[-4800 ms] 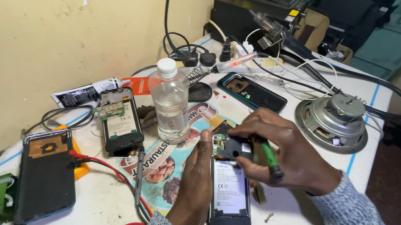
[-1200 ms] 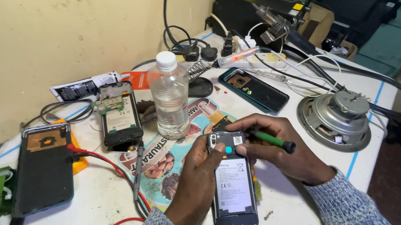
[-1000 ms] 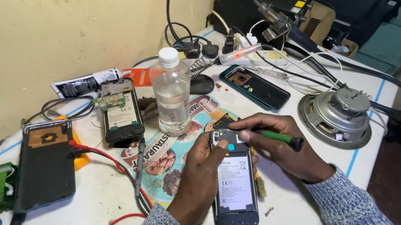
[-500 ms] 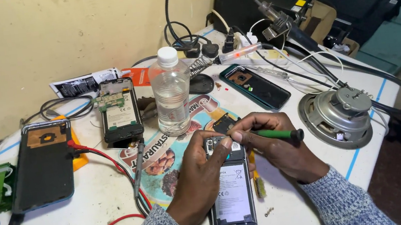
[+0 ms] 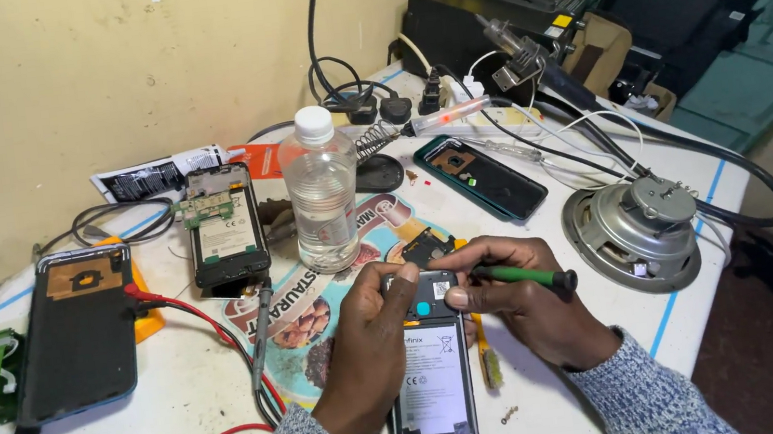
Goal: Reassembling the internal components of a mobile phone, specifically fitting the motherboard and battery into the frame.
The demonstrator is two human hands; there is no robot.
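We see the left hand (image 5: 376,339) lying palm-down along the left edge of the opened phone (image 5: 432,377), which rests back-up on the near middle of the white table (image 5: 139,429), fingers curled together against its top end. The right hand (image 5: 522,298) arches over the phone's upper right (wrist low, knuckles raised), fingers pinched shut on a green-handled screwdriver (image 5: 521,276) that points left toward the phone's top.

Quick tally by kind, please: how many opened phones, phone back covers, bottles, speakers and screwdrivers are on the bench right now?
Opened phones: 2, one under both hands, one by the bottle
Phone back covers: 2, teal, dark
Clear bottle: 1
Loose speaker: 1
Green-handled screwdriver: 1
Total: 7
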